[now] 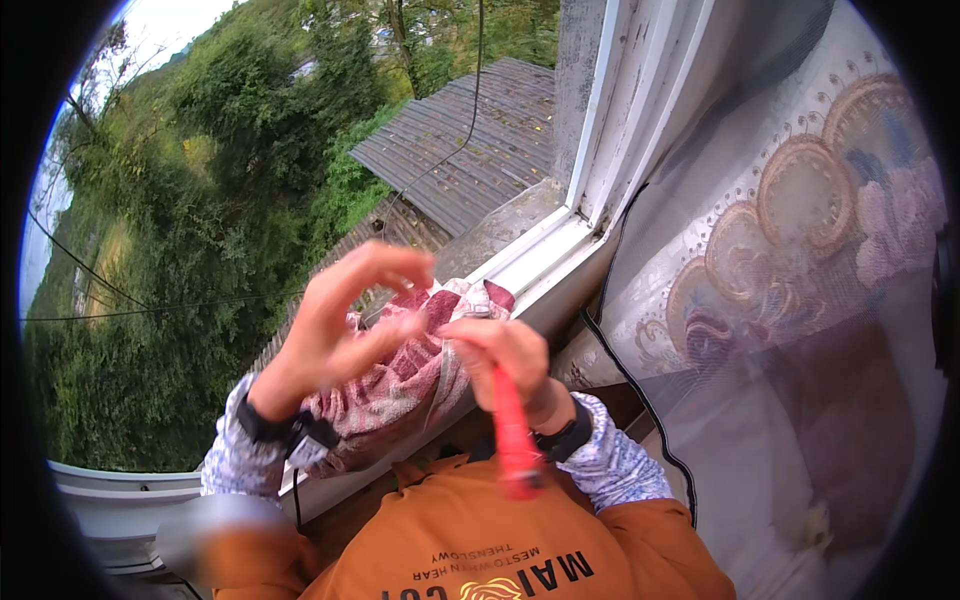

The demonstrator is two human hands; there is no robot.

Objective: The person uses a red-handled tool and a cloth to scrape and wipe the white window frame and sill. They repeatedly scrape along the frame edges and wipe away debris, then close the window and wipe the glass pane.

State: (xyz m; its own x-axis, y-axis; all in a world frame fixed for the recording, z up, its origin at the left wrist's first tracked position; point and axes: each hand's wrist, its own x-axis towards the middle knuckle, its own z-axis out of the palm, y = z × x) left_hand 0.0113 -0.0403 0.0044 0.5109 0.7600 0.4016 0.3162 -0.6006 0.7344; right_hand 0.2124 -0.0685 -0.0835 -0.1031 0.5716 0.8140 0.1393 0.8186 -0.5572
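My right hand (506,360) is closed around a red tool handle (516,442), which points back towards my chest; the tool's kind is unclear and its other end is hidden. To the left, my left hand (349,322) is raised with thumb and fingers apart in a curve, blurred, with nothing seen between them. Its fingertips come near those of my right hand. Beneath both hands a pink and white towel (405,382) lies bunched over the window sill. Dark bands circle both wrists, and a small boxy device sits at the left one.
A white window frame (547,240) runs up to the right of the towel. Patterned curtain (806,195) hangs at the right, with a black cable (645,397) along it. Outside are a corrugated roof (465,135), a hanging wire and trees (247,150). A blurred grey object shows at lower left.
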